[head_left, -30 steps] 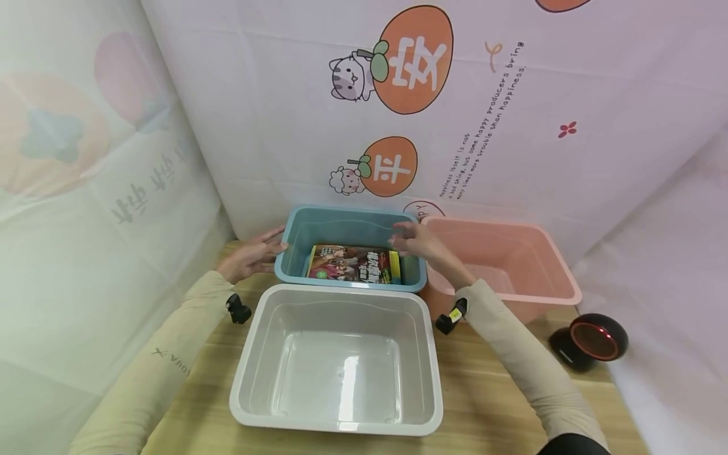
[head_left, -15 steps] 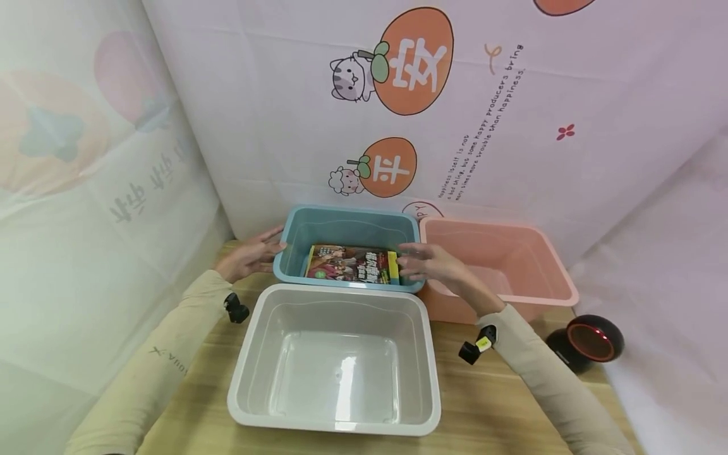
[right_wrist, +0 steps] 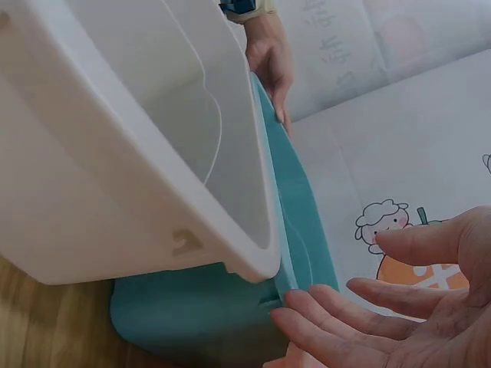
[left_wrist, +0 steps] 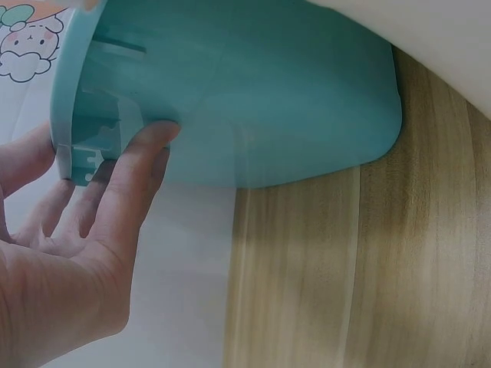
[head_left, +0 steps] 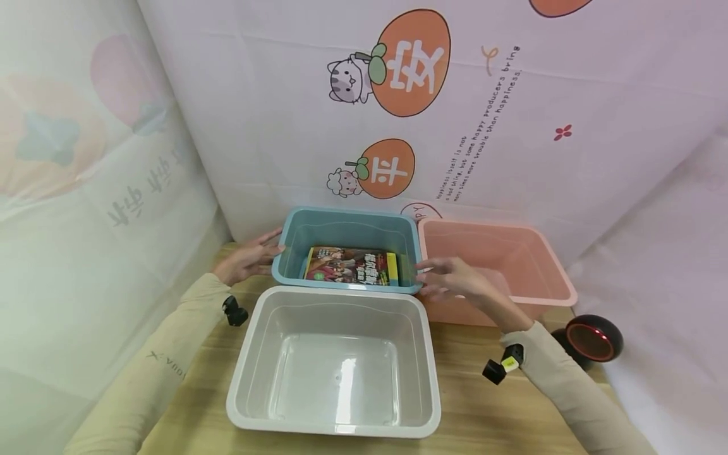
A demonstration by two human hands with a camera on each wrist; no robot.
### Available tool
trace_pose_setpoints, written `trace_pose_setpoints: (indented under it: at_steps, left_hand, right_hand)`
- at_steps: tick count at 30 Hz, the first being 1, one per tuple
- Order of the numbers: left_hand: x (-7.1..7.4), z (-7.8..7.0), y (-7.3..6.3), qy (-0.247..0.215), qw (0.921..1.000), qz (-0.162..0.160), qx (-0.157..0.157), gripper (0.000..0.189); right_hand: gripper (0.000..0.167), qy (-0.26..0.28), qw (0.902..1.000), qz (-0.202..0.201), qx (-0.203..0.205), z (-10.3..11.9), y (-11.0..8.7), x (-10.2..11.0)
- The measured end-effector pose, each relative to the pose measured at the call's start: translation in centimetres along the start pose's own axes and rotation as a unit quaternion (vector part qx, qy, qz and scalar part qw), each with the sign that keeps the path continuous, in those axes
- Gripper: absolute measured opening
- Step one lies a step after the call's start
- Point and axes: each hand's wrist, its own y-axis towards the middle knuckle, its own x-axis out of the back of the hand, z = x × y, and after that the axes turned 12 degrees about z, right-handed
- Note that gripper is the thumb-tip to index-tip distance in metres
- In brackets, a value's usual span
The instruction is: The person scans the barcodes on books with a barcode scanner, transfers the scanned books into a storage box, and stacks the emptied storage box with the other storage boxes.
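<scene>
A blue plastic bin stands against the back cloth. Inside it lies a colourful printed flat item, like a book, with a yellow strip at its right. My left hand holds the bin's left rim; the left wrist view shows the thumb at the rim and the fingers under it, against the outer wall. By the bin's right rim is my right hand, slightly blurred. In the right wrist view its fingers are extended, fingertips at the blue rim, with the thumb apart and nothing held.
A grey-white bin stands in front of the blue one. To the right is a pink bin, partly behind the right hand. A round black device sits at the wooden table's right. Printed white cloth encloses the back and sides.
My right hand has moved right and toward me, from over the inside of the blue bin to its right rim. The left hand has stayed at the left rim.
</scene>
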Motion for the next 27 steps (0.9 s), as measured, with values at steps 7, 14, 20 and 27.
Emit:
trace_pose_setpoints:
  at_steps: [7,14,20,27]
  left_hand:
    - [0.1,-0.1,0.0,-0.004,1.0,-0.001,-0.002,0.076]
    - [0.1,0.2,0.1,-0.004,1.0,-0.003,0.003,0.076]
    - [0.0,0.3,0.2,-0.01,0.9999,-0.006,0.005,0.075]
    - [0.0,0.3,0.3,-0.015,0.9999,-0.007,0.002,0.075]
  right_hand:
    - [0.046,-0.018,0.9997,0.002,0.017,-1.5,-2.2,-0.2]
    - [0.075,0.032,0.9992,0.012,0.02,-2.5,-3.6,-2.4]
    - [0.098,0.119,0.992,0.042,-0.008,-3.2,-4.2,-4.2]
    - [0.094,0.201,0.9756,0.089,-0.01,-4.3,-4.4,-5.4]
